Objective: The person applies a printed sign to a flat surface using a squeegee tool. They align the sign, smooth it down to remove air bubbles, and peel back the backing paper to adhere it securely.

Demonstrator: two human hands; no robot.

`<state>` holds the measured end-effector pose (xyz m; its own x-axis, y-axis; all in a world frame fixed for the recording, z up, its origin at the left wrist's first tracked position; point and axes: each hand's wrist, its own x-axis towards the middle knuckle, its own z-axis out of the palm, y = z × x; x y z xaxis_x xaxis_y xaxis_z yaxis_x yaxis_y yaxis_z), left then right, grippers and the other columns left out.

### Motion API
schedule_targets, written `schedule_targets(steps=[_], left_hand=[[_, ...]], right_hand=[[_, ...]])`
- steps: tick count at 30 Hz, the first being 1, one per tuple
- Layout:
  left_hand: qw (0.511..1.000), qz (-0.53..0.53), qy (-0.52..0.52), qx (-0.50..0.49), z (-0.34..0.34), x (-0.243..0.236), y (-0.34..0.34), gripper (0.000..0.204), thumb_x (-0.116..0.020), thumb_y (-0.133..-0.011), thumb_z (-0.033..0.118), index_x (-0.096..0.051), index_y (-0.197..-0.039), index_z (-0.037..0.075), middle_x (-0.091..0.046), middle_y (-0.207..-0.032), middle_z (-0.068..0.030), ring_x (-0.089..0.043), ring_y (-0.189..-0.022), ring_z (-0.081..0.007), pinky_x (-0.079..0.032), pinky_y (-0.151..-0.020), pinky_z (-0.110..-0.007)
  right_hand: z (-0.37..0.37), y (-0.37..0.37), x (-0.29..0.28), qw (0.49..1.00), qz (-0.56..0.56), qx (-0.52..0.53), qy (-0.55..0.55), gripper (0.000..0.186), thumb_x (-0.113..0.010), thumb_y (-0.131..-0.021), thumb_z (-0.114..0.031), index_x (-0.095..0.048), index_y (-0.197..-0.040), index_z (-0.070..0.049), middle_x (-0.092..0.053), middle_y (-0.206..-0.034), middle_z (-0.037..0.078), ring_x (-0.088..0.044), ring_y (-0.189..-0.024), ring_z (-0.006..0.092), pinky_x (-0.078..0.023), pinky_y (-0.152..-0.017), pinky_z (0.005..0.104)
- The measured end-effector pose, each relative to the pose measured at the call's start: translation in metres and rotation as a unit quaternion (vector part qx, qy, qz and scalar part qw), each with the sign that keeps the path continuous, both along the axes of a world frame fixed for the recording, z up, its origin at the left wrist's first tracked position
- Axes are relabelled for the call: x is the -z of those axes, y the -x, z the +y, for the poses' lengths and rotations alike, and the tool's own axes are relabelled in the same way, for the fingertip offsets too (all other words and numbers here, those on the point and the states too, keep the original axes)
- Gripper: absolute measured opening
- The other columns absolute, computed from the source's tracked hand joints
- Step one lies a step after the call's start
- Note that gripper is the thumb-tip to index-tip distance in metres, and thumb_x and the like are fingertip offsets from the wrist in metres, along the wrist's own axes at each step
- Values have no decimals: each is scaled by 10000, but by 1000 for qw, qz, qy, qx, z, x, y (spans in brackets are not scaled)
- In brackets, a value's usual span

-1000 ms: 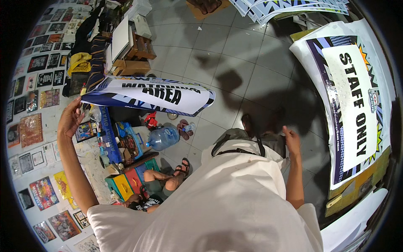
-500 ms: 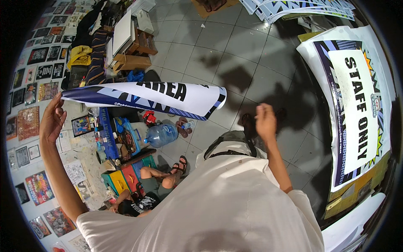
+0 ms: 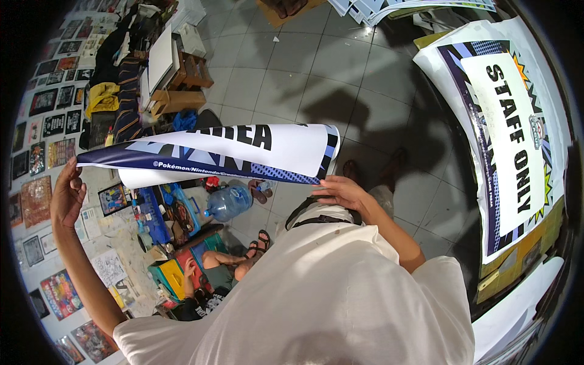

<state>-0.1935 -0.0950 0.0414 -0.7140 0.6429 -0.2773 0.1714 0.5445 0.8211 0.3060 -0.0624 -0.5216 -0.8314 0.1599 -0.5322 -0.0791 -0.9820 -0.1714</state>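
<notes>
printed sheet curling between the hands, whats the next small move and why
Probably pinch the near right corner of the printed sheet firmly with the right grip. The left grip already pinches the left end, while the right fingers rest at that corner, and whether they are closed on it is unclear. The sheet curls, so a second firm hold might steady it.
</notes>
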Motion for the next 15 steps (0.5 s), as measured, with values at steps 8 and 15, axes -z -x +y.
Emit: schedule_targets(steps=[8, 15], left_hand=[[999, -22, 23, 18, 12, 24, 19, 204, -722, -960, 234, -696, -1147, 155, -644, -917, 88, -551, -624, 32, -533, -596, -170], [995, -72, 30, 65, 11, 53, 66, 189, -701, -976, 256, -680, -1129, 147, -626, -820, 99, -522, -561, 8, -482, -522, -184]], right_hand=[[-13, -90, -49, 986, -105, 111, -72, 91, -662, -980, -77, -641, -1060, -39, -664, -1080, 61, -672, -1071, 200, -590, -994, 406], [5, -149, -126, 974, -109, 194, -48, 141, -733, -919, -54, -690, -1054, -54, -727, -1041, 71, -683, -1023, 194, -572, -985, 403]])
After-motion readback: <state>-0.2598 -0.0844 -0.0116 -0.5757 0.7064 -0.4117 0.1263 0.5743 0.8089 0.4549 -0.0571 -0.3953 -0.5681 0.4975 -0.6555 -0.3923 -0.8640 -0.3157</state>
